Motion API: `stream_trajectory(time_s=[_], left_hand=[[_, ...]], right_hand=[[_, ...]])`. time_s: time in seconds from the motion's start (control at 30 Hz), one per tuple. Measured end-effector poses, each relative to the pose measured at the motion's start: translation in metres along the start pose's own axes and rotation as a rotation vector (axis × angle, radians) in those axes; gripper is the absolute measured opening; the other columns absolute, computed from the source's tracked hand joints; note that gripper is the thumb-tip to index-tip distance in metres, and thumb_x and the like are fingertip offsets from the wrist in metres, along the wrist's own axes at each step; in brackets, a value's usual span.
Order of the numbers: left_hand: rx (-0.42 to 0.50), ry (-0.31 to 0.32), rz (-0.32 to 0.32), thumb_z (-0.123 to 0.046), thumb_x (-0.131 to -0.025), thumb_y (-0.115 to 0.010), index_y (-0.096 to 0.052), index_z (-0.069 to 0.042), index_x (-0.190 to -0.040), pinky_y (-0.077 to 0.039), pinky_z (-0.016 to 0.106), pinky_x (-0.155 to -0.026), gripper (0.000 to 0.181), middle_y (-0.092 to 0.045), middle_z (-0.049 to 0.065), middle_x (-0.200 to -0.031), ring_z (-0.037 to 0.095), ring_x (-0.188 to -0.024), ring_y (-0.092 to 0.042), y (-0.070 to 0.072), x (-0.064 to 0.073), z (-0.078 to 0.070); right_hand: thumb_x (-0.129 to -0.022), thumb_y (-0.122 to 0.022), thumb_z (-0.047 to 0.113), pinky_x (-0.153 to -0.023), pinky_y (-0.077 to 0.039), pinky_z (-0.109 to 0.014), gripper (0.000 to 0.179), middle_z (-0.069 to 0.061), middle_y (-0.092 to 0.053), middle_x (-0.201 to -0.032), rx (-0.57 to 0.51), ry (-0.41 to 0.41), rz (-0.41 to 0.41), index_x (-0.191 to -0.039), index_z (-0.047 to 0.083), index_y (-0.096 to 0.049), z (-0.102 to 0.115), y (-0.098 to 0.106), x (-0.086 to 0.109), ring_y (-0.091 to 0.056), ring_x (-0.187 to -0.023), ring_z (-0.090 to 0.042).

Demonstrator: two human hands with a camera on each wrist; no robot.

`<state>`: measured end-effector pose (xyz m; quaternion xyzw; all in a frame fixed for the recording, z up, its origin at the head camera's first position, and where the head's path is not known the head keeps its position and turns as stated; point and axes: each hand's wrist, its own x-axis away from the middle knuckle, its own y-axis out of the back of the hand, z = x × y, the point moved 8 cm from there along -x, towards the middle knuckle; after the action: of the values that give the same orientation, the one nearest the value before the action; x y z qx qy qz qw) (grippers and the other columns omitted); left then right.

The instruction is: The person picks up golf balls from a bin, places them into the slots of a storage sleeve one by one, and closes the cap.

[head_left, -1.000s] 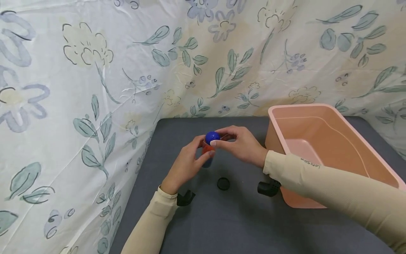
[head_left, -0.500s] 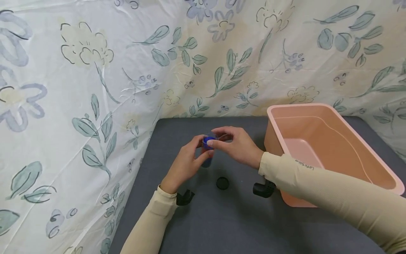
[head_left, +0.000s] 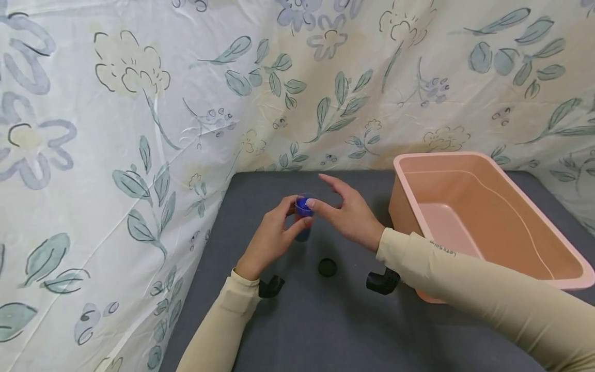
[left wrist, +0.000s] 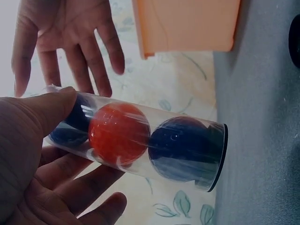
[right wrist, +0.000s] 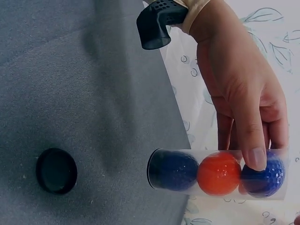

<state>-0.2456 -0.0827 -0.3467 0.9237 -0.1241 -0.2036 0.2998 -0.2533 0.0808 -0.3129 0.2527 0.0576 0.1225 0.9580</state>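
Note:
My left hand [head_left: 271,235] grips a clear plastic tube [left wrist: 157,115] near its open top, thumb on one side and fingers on the other. Inside are three golf balls in a row: a dark blue ball [right wrist: 177,170] at the black-rimmed lower end, an orange ball [left wrist: 119,133] in the middle, and a blue ball [right wrist: 263,176] at the mouth. In the head view my right hand [head_left: 350,214] is beside the mouth with fingers spread, holding nothing. Its thumb tip appears over the rim; whether it touches the top ball I cannot tell.
A round black cap [head_left: 327,267] lies on the dark grey table [head_left: 307,330] in front of the tube. To the right stands a large pink-orange bin [head_left: 483,196], partly behind my right forearm. Floral cloth [head_left: 200,103] hangs behind and at the left.
The top blue ball has gone down from above the rim into the tube. My right fingers have let go of it and spread apart. My left hand keeps its grip.

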Motion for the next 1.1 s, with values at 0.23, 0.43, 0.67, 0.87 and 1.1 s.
stream_trajectory(time_s=[0.23, 0.43, 0.67, 0.87, 1.1], left_hand=[[-0.041, 0.020, -0.020, -0.037, -0.101, -0.068, -0.051, -0.015, -0.144, -0.058, 0.047, -0.099, 0.050, -0.068, 0.006, -0.130, 0.021, -0.115, -0.068, 0.002, -0.003, 0.006], [-0.081, 0.027, -0.035, -0.040, -0.102, -0.066, -0.050, -0.013, -0.146, -0.054, 0.053, -0.104, 0.055, -0.065, 0.011, -0.139, 0.029, -0.130, -0.064, 0.002, -0.005, 0.009], [-0.089, 0.013, -0.044, -0.035, -0.102, -0.068, -0.050, -0.011, -0.147, -0.051, 0.056, -0.106, 0.054, -0.065, 0.014, -0.141, 0.033, -0.131, -0.063, -0.004, -0.004, 0.017], [-0.113, 0.023, -0.036, -0.039, -0.102, -0.066, -0.052, -0.012, -0.146, -0.051, 0.054, -0.108, 0.054, -0.065, 0.013, -0.141, 0.031, -0.133, -0.062, -0.009, -0.005, 0.025], [-0.108, 0.060, -0.039, -0.041, -0.102, -0.066, -0.053, -0.011, -0.146, -0.051, 0.056, -0.106, 0.055, -0.065, 0.013, -0.141, 0.033, -0.132, -0.062, -0.011, -0.003, 0.036]], right_hand=[[-0.099, -0.067, 0.050, -0.122, -0.021, -0.071, 0.078, -0.005, -0.011, -0.175, 0.080, 0.029, -0.068, -0.164, 0.028, -0.030, -0.006, -0.002, 0.004, -0.012, -0.162, -0.036], [-0.099, -0.067, 0.051, -0.121, -0.009, -0.077, 0.081, -0.009, 0.000, -0.176, 0.219, 0.081, -0.123, -0.165, 0.032, -0.024, -0.012, -0.010, 0.013, 0.003, -0.161, -0.043], [-0.099, -0.067, 0.052, -0.122, -0.004, -0.075, 0.083, -0.012, -0.001, -0.175, 0.255, 0.085, -0.144, -0.166, 0.029, -0.024, -0.028, -0.020, 0.018, 0.003, -0.161, -0.045], [-0.099, -0.067, 0.051, -0.122, -0.006, -0.074, 0.083, -0.015, -0.003, -0.175, 0.271, 0.042, -0.134, -0.166, 0.026, -0.024, -0.052, -0.028, 0.018, 0.000, -0.161, -0.046], [-0.096, -0.070, 0.051, -0.122, -0.010, -0.075, 0.087, -0.018, -0.007, -0.174, 0.318, 0.005, -0.101, -0.166, 0.023, -0.026, -0.077, -0.040, 0.021, -0.005, -0.159, -0.049]])
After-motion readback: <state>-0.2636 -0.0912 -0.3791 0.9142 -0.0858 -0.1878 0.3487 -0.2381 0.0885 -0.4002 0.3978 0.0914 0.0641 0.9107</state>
